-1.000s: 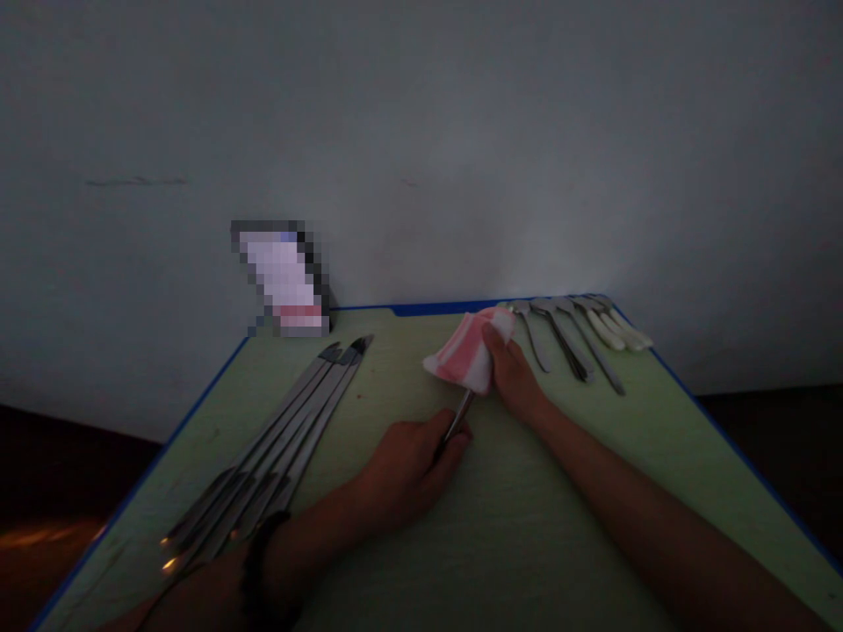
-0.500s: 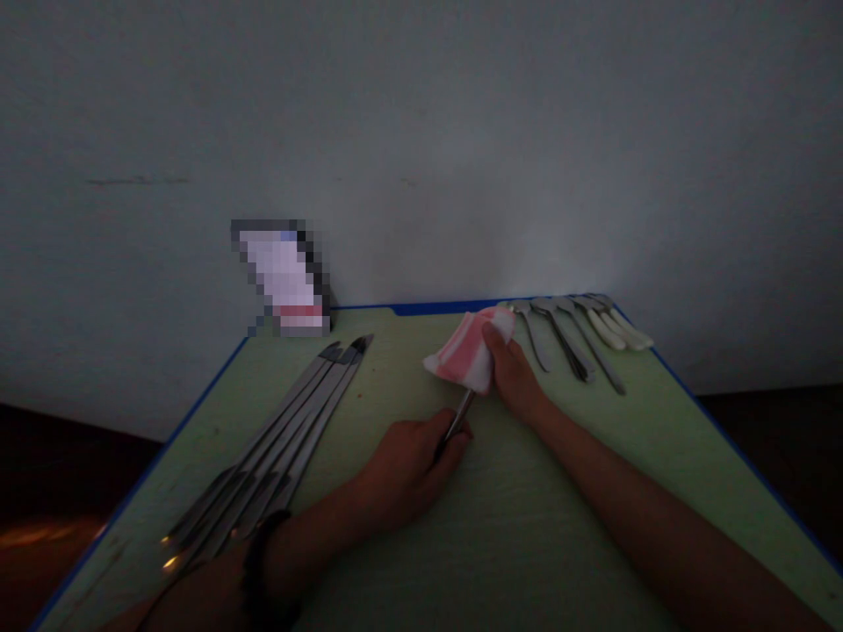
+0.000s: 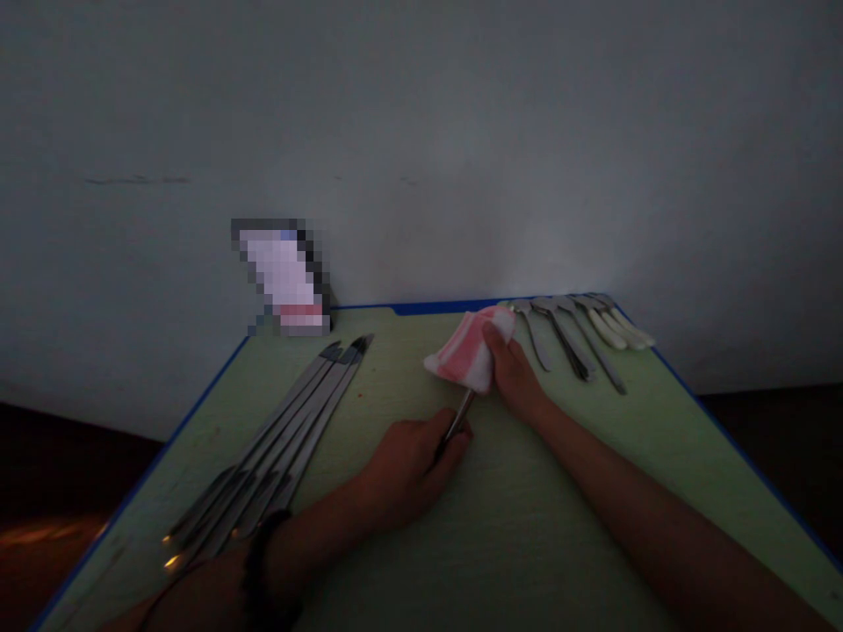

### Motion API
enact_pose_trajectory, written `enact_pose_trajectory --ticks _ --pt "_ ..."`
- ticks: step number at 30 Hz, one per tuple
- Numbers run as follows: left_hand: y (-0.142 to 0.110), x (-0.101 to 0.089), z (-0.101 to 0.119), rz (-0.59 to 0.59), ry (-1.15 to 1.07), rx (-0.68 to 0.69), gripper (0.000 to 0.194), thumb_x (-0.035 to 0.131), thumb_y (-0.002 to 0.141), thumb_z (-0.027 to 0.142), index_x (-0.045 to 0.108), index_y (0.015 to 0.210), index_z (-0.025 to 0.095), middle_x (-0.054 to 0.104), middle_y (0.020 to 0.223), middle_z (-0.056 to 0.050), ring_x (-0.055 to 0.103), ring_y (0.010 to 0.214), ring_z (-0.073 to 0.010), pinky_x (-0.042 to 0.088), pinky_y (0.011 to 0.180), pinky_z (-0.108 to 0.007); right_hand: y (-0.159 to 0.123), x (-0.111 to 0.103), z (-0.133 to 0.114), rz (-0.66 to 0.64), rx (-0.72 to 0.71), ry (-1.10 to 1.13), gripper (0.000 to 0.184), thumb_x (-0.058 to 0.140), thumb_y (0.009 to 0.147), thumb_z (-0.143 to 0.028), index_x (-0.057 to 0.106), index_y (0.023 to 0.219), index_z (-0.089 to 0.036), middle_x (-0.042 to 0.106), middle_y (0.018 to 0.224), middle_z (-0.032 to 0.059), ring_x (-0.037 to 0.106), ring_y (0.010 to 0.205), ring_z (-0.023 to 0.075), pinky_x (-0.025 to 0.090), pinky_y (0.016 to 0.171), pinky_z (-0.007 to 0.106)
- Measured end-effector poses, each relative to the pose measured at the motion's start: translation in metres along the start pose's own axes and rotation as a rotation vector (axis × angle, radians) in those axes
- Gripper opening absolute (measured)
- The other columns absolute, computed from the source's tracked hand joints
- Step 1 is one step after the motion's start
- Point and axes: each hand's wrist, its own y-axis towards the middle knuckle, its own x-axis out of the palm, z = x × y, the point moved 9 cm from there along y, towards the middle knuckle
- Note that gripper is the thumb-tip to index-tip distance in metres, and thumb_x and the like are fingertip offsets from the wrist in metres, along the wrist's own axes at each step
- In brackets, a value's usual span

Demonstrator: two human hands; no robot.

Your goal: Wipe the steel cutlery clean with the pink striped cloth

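Low over the middle of the table, my left hand (image 3: pixel 412 465) is closed around the handle of a piece of metal cutlery (image 3: pixel 461 417). Its far end disappears under a pink-and-white cloth (image 3: pixel 459 353), so I cannot tell whether it is a spoon or a fork. My right hand (image 3: pixel 517 369) grips that cloth around the hidden end, thumb on top. Just beyond my right hand lie several metal spoons (image 3: pixel 580 338). To the left of my left hand, several long flat metal pieces resembling table knives (image 3: pixel 283 430) lie side by side, slanting away from me.
A blurred-out phone-like screen (image 3: pixel 283 276) leans against the grey wall (image 3: pixel 421 132) at the back left. White-handled utensils (image 3: pixel 623 329) lie at the back right. The pale green table (image 3: pixel 527 535) has a blue edge, and its far side meets the wall.
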Motion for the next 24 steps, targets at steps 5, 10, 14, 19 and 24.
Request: enact_pose_trajectory --ticks 5,10,14,19,24 --pt "0.0001 0.0001 0.0006 -0.003 -0.007 0.002 0.021 0.033 0.093 0.03 0.051 0.095 0.019 0.06 0.072 0.0 0.057 0.062 -0.0142 0.042 0.057 -0.024 -0.0008 -0.0011 0.0001 0.015 -0.001 -0.013 0.045 0.042 0.078 -0.062 0.054 0.075 -0.019 0.049 0.063 -0.0004 0.043 0.058 0.0121 0.034 0.053 0.024" --pt "-0.0003 0.001 -0.0003 0.004 0.0 0.004 0.021 0.033 0.093 0.03 0.051 0.095 0.018 0.06 0.072 0.0 0.057 0.063 -0.0144 0.042 0.059 -0.024 -0.0007 0.0003 -0.0002 -0.002 -0.006 -0.002 0.045 0.042 0.078 -0.062 0.053 0.075 -0.019 0.048 0.063 -0.0004 0.042 0.057 0.012 0.034 0.052 0.024" --pt "-0.0006 0.0009 -0.0002 0.013 0.006 0.011 0.022 0.033 0.094 0.031 0.051 0.096 0.019 0.06 0.073 0.0 0.057 0.063 -0.0142 0.042 0.059 -0.024 -0.0011 0.0002 -0.0006 -0.007 -0.004 -0.016 0.045 0.041 0.078 -0.062 0.052 0.074 -0.019 0.047 0.062 -0.0004 0.041 0.056 0.0121 0.034 0.052 0.025" --pt "-0.0003 0.0013 -0.0006 0.004 0.011 0.008 0.021 0.033 0.094 0.031 0.05 0.096 0.018 0.059 0.072 0.001 0.057 0.062 -0.014 0.041 0.057 -0.024 0.0006 0.0001 -0.0004 0.001 -0.002 -0.014 0.045 0.041 0.078 -0.062 0.052 0.073 -0.018 0.047 0.061 -0.0009 0.041 0.055 0.0118 0.033 0.051 0.024" --pt "0.0001 0.0011 -0.0009 0.004 0.019 0.008 0.022 0.033 0.094 0.031 0.05 0.094 0.018 0.059 0.072 0.0 0.057 0.063 -0.0144 0.041 0.059 -0.024 0.0008 0.0002 0.0001 0.003 -0.001 -0.008 0.044 0.042 0.078 -0.062 0.051 0.07 -0.019 0.046 0.059 -0.0016 0.041 0.054 0.0116 0.032 0.05 0.024"
